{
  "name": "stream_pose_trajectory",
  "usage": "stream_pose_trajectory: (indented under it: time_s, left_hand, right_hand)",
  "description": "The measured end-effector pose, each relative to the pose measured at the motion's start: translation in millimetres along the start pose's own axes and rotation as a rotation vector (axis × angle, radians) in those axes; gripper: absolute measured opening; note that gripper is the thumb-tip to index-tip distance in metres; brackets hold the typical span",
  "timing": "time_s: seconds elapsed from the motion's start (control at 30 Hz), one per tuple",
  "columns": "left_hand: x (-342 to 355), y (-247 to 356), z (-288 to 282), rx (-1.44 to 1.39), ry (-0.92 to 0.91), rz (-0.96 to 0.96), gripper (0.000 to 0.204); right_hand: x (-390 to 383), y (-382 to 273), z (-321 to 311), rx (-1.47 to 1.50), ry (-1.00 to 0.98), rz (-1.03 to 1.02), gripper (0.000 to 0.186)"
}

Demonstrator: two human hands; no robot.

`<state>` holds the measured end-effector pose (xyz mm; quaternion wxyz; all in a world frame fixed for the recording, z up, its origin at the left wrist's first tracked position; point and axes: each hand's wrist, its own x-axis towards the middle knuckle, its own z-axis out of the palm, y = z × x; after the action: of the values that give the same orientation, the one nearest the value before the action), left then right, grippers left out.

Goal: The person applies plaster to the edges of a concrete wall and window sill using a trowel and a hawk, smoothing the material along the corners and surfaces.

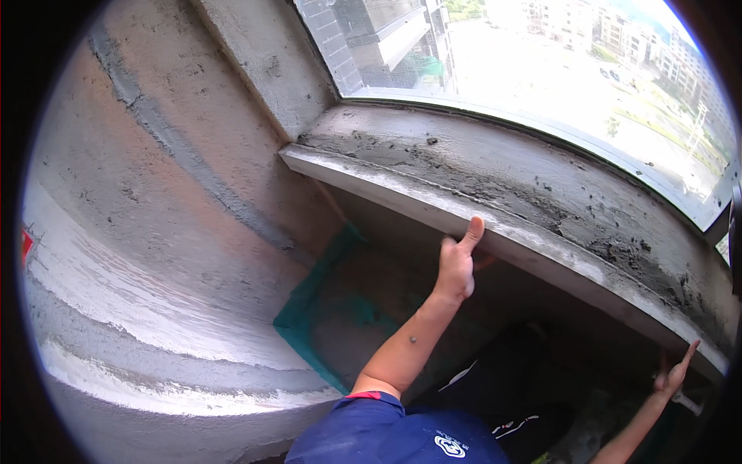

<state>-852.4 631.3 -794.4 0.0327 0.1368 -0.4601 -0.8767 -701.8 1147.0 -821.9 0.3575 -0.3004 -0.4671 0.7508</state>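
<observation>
Two hands of yours met the long pale board [371, 182], which ran just below the window [533, 85]; your left hand [457, 267], below the window's middle, was partly open, thumb against the board, fingers beneath; your right hand [672, 379], below its right corner, raised one digit alongside; I could not tell whether either grip was firm.

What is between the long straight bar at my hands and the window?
In the head view, the grey sill lies between the bar and the window, with rough, dark mortar-like material along the bar's side.
</observation>
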Motion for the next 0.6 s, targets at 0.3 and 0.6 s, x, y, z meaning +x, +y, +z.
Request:
stream_pose_trajectory:
  time_s: [0.3, 0.6]
  left_hand:
    - [8.9, -10.7, 45.2, 0.629, 0.252, -0.136, 0.057]
    - [-77.2, -124.7, 97.4, 0.701, -0.528, 1.035, 0.022]
  right_hand:
    - [-20.5, 0.4, 30.5, -0.128, 0.215, -0.080, 0.049]
    - [-31.6, -39.9, 35.8, 0.052, 0.036, -0.091, 0.117]
